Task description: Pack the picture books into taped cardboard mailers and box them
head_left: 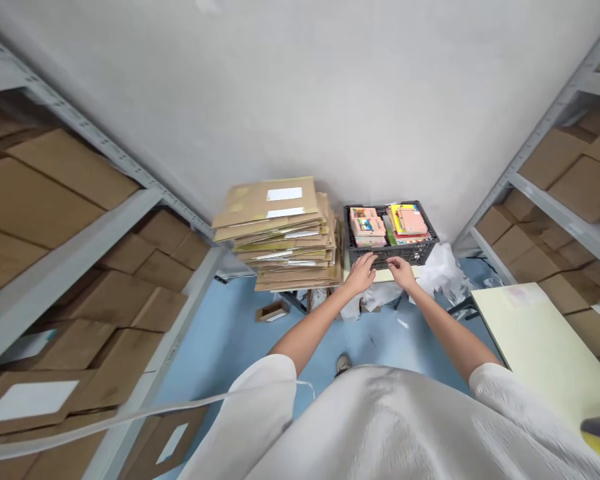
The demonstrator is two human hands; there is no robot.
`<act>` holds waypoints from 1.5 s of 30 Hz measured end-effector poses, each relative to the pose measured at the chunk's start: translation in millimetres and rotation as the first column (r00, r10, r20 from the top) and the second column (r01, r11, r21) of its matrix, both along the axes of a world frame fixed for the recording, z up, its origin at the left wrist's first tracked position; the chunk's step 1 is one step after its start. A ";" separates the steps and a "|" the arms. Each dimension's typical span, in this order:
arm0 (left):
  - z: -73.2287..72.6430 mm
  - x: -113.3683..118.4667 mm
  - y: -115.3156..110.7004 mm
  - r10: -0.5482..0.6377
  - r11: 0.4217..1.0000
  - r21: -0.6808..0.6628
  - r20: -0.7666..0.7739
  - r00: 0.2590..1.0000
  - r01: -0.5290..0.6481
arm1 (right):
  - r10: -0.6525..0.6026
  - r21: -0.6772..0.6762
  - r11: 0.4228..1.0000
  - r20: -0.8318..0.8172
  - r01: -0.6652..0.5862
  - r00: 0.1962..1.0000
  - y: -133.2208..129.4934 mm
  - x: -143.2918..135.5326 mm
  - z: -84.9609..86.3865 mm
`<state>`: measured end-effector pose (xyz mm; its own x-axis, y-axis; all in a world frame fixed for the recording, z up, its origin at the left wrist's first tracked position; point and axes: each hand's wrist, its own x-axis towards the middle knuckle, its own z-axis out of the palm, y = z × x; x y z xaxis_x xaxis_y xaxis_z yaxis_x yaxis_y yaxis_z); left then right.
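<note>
A black plastic crate (403,254) with openwork walls stands against the wall, holding small books. Pink-covered books (370,227) are stacked in its left half, and pink, yellow and red ones (410,221) lie in its right half. My left hand (362,272) is at the lower front of the crate, fingers stretched toward its front wall. To the right, my right hand (401,271) is held close to the same wall, fingers slightly bent and apart. Nothing shows in either hand. Whether the fingertips touch the crate is unclear.
Flattened cardboard boxes (285,233) are piled left of the crate. Shelves with brown cartons (145,293) rise on the left, with more cartons (565,180) on the right. A pale table (545,347) stands at right. White wrapping (443,270) hangs beside the crate; a small open box (273,311) lies on the floor.
</note>
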<state>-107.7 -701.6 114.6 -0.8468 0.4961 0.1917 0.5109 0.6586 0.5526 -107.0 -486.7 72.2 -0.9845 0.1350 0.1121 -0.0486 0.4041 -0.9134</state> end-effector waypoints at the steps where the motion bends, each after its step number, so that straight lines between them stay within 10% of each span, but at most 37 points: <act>1: 5.4 -6.1 -20.9 0.019 1.000 0.001 -0.013 1.000 -0.019 | 0.027 0.012 1.000 -0.014 -0.027 1.000 -19.1 -9.2 4.2; 9: 59.3 -55.3 -174.3 0.162 0.987 0.027 -0.182 0.970 -0.160 | 0.250 0.262 0.945 -0.194 -0.195 0.949 -157.0 -88.0 59.2; 19: 92.6 -126.1 -298.2 0.365 0.908 -0.117 -0.254 0.896 -0.403 | 0.460 0.697 0.679 -0.157 -0.232 0.874 -264.8 -163.2 114.5; 45: 98.4 -108.4 -302.6 0.409 0.859 -0.213 -0.262 0.874 -0.466 | 0.284 0.754 0.648 -0.109 -0.107 0.952 -272.0 -142.8 115.4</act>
